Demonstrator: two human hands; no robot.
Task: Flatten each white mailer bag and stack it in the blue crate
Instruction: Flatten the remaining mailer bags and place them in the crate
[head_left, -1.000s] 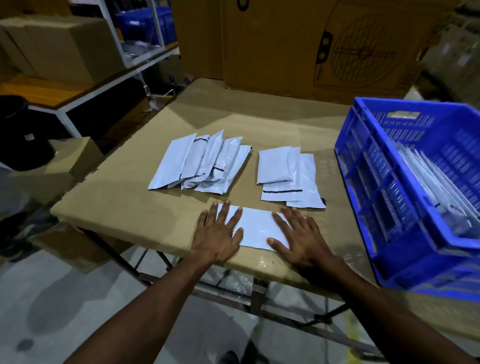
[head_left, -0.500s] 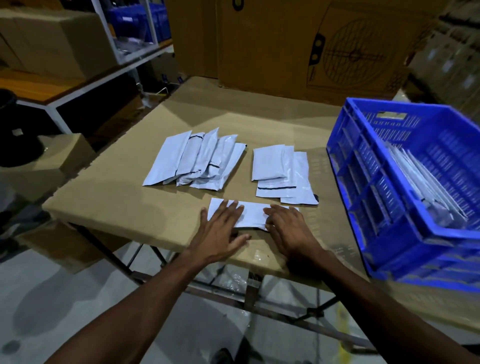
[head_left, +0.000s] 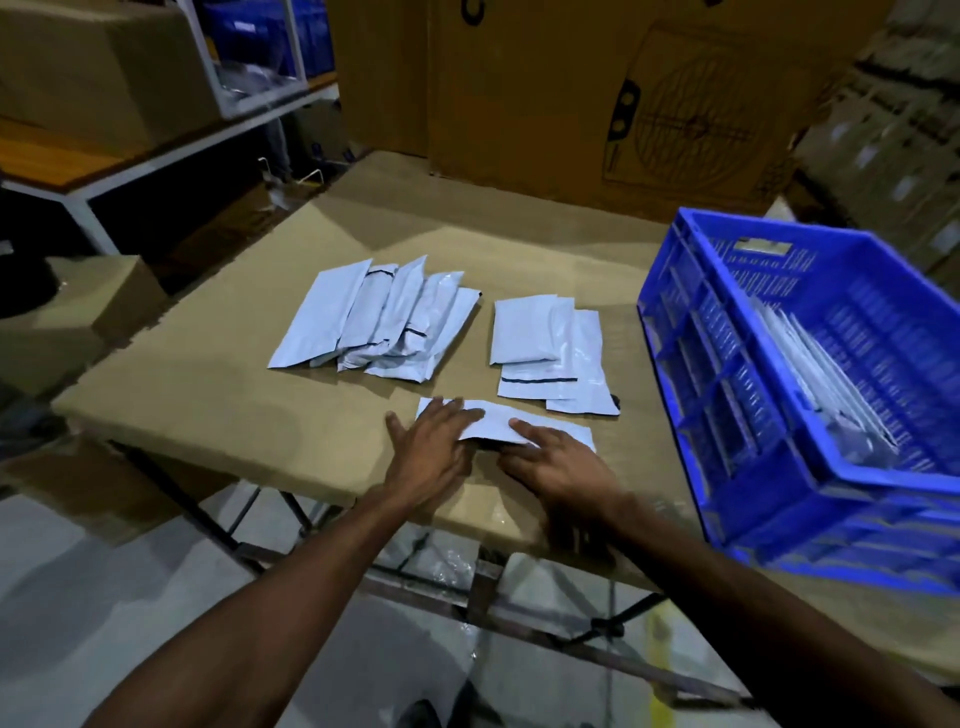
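- The desk (head_left: 218, 395), topped in brown board, carries everything; the blue crate (head_left: 810, 499) stands at its 3 o'clock edge, tilted toward the person, with flattened white mailers (head_left: 826, 358) already leaning inside.
- Two heaps of unflattened bags wait: a fanned group (head_left: 374, 317) at 11 o'clock of the hands and a smaller overlapped stack (head_left: 545, 353) at 1 o'clock.
- The mailer bag (head_left: 498, 423) being worked lies at the near edge, at 6 o'clock.
- The left hand (head_left: 431, 447) rests spread on its left end, fingers straight.
- The right hand (head_left: 561, 457) lies at its near edge, fingers fairly straight; whether they slip under the edge I cannot tell.
- Judged step: flattening ends, pickup begins. Next calls for lifting the bag flat and carrying it toward 3 o'clock into the crate.
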